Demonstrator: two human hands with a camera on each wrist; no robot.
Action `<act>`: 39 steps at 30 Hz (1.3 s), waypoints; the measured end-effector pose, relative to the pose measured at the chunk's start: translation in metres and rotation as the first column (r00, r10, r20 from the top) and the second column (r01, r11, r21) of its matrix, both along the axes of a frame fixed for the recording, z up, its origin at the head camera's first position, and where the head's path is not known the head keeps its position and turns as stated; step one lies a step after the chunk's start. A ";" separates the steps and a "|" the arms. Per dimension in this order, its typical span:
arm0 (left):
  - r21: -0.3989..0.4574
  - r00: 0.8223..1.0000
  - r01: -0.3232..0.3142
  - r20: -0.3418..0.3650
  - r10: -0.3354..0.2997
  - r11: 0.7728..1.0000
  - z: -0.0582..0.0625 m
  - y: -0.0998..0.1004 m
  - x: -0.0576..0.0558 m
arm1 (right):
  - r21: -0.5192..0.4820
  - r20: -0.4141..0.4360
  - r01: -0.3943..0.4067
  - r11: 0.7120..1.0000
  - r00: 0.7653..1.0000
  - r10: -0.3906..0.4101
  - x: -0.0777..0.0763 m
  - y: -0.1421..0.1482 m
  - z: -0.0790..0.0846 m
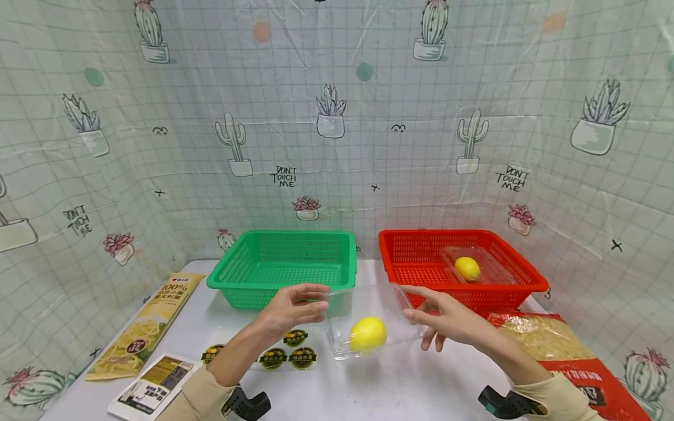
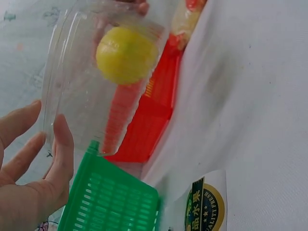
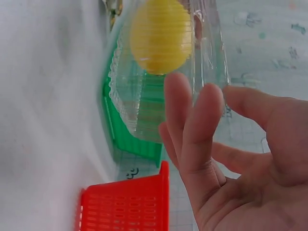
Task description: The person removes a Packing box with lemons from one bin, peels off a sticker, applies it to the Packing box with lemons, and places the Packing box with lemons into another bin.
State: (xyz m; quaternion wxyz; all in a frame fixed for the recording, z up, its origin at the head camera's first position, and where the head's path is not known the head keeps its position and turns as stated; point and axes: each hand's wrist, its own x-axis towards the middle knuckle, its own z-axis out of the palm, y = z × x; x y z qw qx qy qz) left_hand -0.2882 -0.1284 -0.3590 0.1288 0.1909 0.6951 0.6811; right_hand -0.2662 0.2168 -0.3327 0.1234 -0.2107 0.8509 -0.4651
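Observation:
Both hands hold a clear plastic fruit box (image 1: 368, 301) up over the white table, with a yellow lemon (image 1: 368, 334) inside it. My left hand (image 1: 296, 307) pinches the box's left edge between thumb and fingers. At the opposite edge, my right hand (image 1: 442, 316) grips the box with the fingertips. The left wrist view has the lemon (image 2: 126, 55) showing through the plastic, beyond the left fingers. From the right wrist, the box (image 3: 144, 106) looks tilted, its rim by the right fingertips. The lid's exact position is hard to tell.
Behind the hands stand a green basket (image 1: 231, 280) and a red basket (image 1: 392, 272). Another clear box (image 1: 495, 266) with a lemon (image 1: 467, 268) lies in the red one. Round fruit stickers (image 1: 272, 358), a card (image 1: 155, 386), a noodle pack (image 1: 147, 327) and a red bag (image 1: 584, 374) lie around.

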 end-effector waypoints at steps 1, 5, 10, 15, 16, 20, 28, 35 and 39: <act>-0.005 1.000 -0.004 -0.004 0.004 1.000 -0.001 0.000 0.000 | -0.009 0.010 -0.009 1.000 1.000 0.009 0.001 0.000 -0.001; -0.048 1.000 -0.029 -0.014 0.028 0.998 -0.004 -0.001 0.000 | -0.036 0.041 -0.034 0.999 0.999 0.036 0.005 -0.001 -0.005; -0.085 0.999 -0.041 -0.028 0.038 0.996 -0.008 -0.002 0.001 | -0.025 0.050 -0.046 0.999 0.998 0.047 0.009 -0.003 -0.010; -0.122 0.999 -0.031 -0.037 0.027 0.992 -0.012 -0.002 0.001 | 0.014 0.037 -0.057 0.998 0.998 0.056 0.010 -0.003 -0.015; -0.130 0.999 -0.027 -0.038 0.022 0.991 -0.013 -0.002 0.001 | 0.020 0.037 -0.061 0.998 0.998 0.060 0.010 -0.003 -0.016; -0.163 0.998 -0.009 -0.059 0.000 0.987 -0.013 -0.001 0.001 | 0.045 0.038 -0.079 0.996 0.996 0.078 0.010 -0.002 -0.019; -0.260 0.997 -0.032 -0.082 0.011 0.965 -0.016 0.002 -0.001 | 0.066 0.029 -0.092 0.994 0.995 0.091 0.009 0.000 -0.025; -0.307 0.994 -0.068 -0.097 0.040 0.949 -0.023 0.007 -0.002 | 0.061 0.012 -0.105 0.993 0.994 0.105 0.009 0.000 -0.032; -0.319 0.995 -0.066 -0.097 0.037 0.945 -0.027 0.009 -0.001 | 0.061 0.010 -0.110 0.992 0.994 0.109 0.009 0.000 -0.036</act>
